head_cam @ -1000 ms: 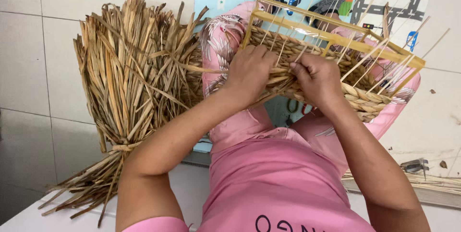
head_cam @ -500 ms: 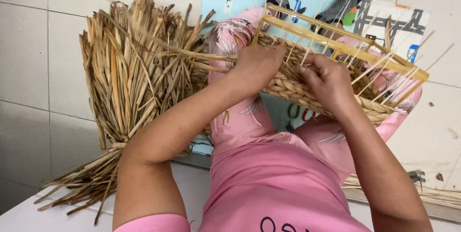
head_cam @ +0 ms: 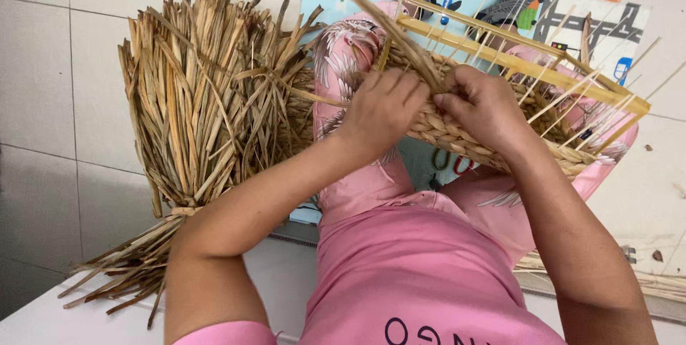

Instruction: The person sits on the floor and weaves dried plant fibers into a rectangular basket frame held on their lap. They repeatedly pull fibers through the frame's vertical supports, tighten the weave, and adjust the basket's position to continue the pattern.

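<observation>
Both hands close on a twisted straw strand (head_cam: 400,38) at the centre of the frame: the left hand (head_cam: 379,113) curls over it and the right hand (head_cam: 486,109) pinches it against the woven rim. The strand arcs up toward the top centre. Under the hands, resting on the lap at centre right, sits a half-woven basket (head_cam: 457,134) of braided tan straw on a yellow wooden frame (head_cam: 529,66) with thin upright sticks. A tied bundle of dried leaves (head_cam: 193,116) lies at left.

Straw bundle (head_cam: 207,109) — left of basket (head_cam: 500,102)
</observation>
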